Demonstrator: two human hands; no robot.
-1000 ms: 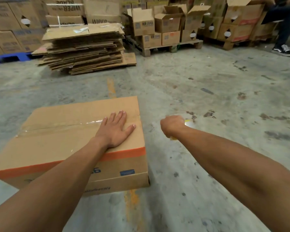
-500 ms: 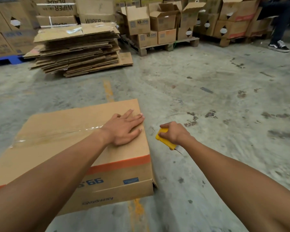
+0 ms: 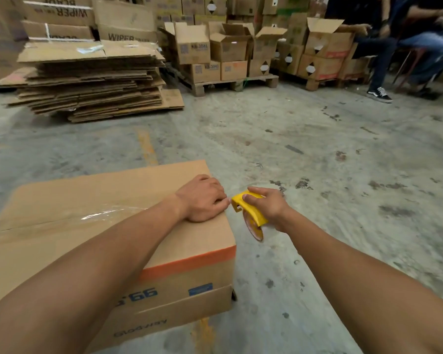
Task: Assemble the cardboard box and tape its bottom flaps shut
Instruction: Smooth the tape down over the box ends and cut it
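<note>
A brown cardboard box with an orange stripe [image 3: 113,226] is seen lying on the grey concrete floor [image 3: 317,226], its upturned bottom flaps closed and crossed by a strip of clear glossy tape [image 3: 108,215] along the seam. The left hand [image 3: 202,199] is laid palm down on the right end of the box top, at the near end of the tape strip, with the fingers curled over the box's right edge; nothing is grasped by it. Just beside that edge, off the box and above the floor, a yellow plastic tape dispenser [image 3: 250,209] is gripped from above by the right hand [image 3: 266,204], with a reddish-brown tape roll [image 3: 253,229] showing beneath the yellow housing. The dispenser's front end is held nearly against the left fingertips; whether they touch cannot be told. Farther back, a stack of flattened brown cardboard sheets [image 3: 92,83] is piled on the floor, and open cartons are set on a wooden pallet [image 3: 235,83].
</note>
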